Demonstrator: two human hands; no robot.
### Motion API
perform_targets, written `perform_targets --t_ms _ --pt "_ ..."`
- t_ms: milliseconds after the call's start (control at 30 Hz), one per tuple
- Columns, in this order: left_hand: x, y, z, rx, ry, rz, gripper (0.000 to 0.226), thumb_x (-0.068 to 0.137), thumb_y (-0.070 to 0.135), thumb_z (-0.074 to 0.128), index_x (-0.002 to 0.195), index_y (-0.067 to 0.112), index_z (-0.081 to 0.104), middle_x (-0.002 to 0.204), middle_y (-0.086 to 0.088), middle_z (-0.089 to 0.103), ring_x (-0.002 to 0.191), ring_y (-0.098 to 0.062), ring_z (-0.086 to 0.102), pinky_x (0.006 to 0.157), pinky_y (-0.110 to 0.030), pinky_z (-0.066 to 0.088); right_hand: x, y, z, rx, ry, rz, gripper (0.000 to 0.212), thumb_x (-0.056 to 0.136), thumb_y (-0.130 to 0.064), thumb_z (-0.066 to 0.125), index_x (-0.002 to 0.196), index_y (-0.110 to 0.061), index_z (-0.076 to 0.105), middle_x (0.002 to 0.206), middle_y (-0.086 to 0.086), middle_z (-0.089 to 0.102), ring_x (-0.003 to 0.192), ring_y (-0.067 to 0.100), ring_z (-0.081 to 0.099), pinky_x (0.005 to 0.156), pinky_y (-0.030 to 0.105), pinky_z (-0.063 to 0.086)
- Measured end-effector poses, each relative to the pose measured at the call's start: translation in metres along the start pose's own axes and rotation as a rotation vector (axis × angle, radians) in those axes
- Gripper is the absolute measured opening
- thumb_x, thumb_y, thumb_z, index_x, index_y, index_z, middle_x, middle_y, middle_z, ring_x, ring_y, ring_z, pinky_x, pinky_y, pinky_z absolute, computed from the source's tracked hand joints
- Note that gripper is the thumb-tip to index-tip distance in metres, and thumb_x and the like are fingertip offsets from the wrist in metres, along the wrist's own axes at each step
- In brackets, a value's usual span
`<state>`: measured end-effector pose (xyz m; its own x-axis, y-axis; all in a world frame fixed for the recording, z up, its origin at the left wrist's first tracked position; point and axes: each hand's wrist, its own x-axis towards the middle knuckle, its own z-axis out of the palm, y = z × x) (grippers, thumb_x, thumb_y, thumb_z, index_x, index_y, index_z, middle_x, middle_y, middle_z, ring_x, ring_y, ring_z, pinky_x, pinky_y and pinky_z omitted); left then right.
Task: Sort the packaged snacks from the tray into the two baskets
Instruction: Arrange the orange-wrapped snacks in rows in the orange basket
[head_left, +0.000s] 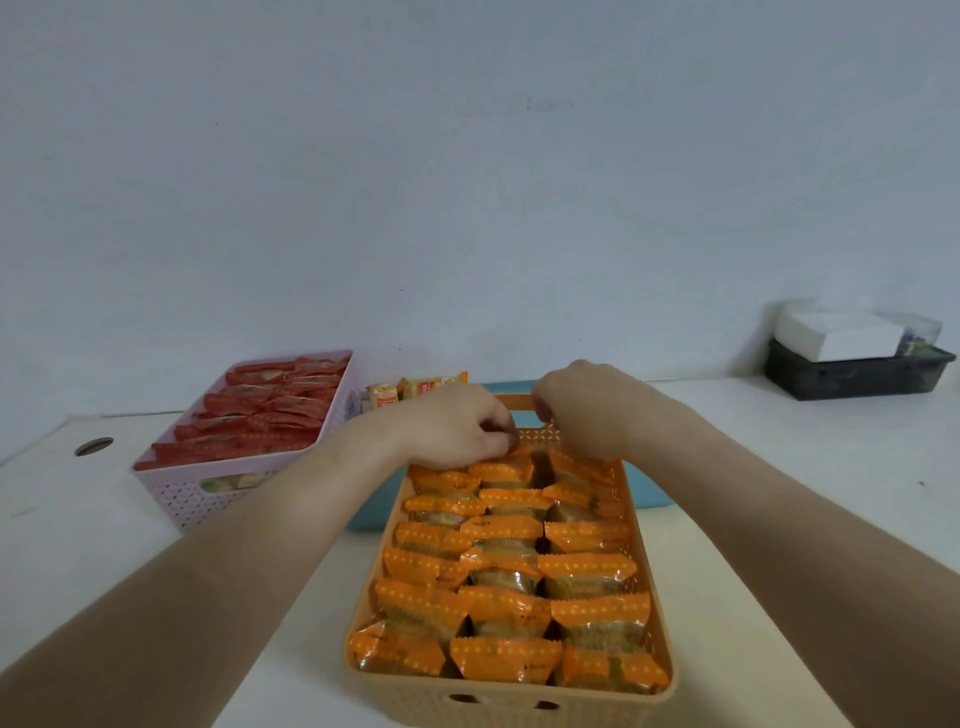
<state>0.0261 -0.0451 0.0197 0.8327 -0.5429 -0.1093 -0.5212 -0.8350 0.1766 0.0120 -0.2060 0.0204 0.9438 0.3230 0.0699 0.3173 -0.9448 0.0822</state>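
1. The orange-wrapped snack packets (501, 530) with crimped edges are packed into the orange perforated plastic basket (511, 701). They're lined up in three rows running front to back, and the basket is pretty much filled.
2. The left hand (457, 426) is reached over the far end of that basket. Its fingers are curled and the edge of one of the farthest orange packets is pinched at the fingertips.
3. The right hand (587, 410) is held just beside it, knuckles up and fingers curled down by the basket's far handle slot. Whether anything is gripped can't be told, as the fingertips are hidden.
4. A flat blue plastic tray (649, 488) is partly covered by the orange basket, so only its edges are seen. A few yellow-and-orange wrapped packets (415, 388) are seen at its far left corner.
5. To the left, a pale pink perforated plastic basket (208, 493) is loaded with red-wrapped snack packets (260, 415), and it's set just beside the tray.
6. Everything is laid out on a white table (779, 493) against a plain pale wall. A small round hole (93, 446) is cut near the table's left edge.
7. Far right, well apart from the rest, a dark rectangular tray (857, 374) is topped with a white stack of paper (836, 332).
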Motion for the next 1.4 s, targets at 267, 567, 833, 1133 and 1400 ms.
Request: perform_targets --t_ms 267,567,833,1133,1400 --pt "0.017 0.013 0.005 0.025 -0.317 -0.055 0.051 0.101 0.044 0.022 0.133 0.018 0.052 0.137 -0.006 0.053 0.121 -0.022 0.05 0.107 -0.038 0.035 0.021 -0.022 0.002 -0.217 -0.398 -0.009 0.037 0.096 -0.014 0.046 0.132 -0.017 0.052 0.122 0.003 0.059 0.109 0.025 0.058 0.086 0.033 0.047" --pt "0.01 0.002 0.002 -0.39 0.298 -0.149 0.031 0.094 0.021 0.043 0.109 0.02 0.07 0.103 0.0 0.07 0.096 -0.021 0.065 0.089 -0.042 0.053 0.006 0.007 -0.006 0.225 -0.199 0.009 0.039 0.096 -0.015 0.045 0.135 -0.016 0.049 0.134 0.007 0.054 0.117 0.025 0.054 0.094 0.032 0.046" --pt "0.015 -0.002 0.01 -0.536 0.34 -0.17 0.046 0.072 -0.002 0.071 0.108 0.025 0.068 0.103 0.003 0.073 0.097 -0.012 0.068 0.089 -0.036 0.056 0.001 0.006 0.005 0.425 -0.113 -0.012 0.034 0.097 -0.025 0.046 0.13 -0.017 0.051 0.132 0.005 0.056 0.117 0.023 0.054 0.09 0.029 0.042" --pt "0.015 0.003 0.01 -0.322 0.265 -0.132 0.028 0.083 0.01 0.066 0.107 0.024 0.073 0.089 0.003 0.071 0.088 -0.012 0.066 0.08 -0.025 0.052 -0.003 0.002 0.007 0.484 -0.147 -0.079 0.035 0.1 -0.03 0.041 0.127 -0.018 0.059 0.12 0.004 0.064 0.108 0.022 0.059 0.097 0.04 0.046" --pt "0.021 0.004 -0.003 0.492 -0.015 -0.163 0.022 0.09 0.016 0.047 0.1 0.016 0.067 0.083 -0.002 0.06 0.077 -0.022 0.057 0.057 -0.033 0.042 0.0 -0.012 0.016 0.006 -0.003 0.041 0.024 0.098 -0.024 0.038 0.083 -0.017 0.055 0.08 -0.001 0.054 0.081 0.019 0.057 0.069 0.033 0.048"
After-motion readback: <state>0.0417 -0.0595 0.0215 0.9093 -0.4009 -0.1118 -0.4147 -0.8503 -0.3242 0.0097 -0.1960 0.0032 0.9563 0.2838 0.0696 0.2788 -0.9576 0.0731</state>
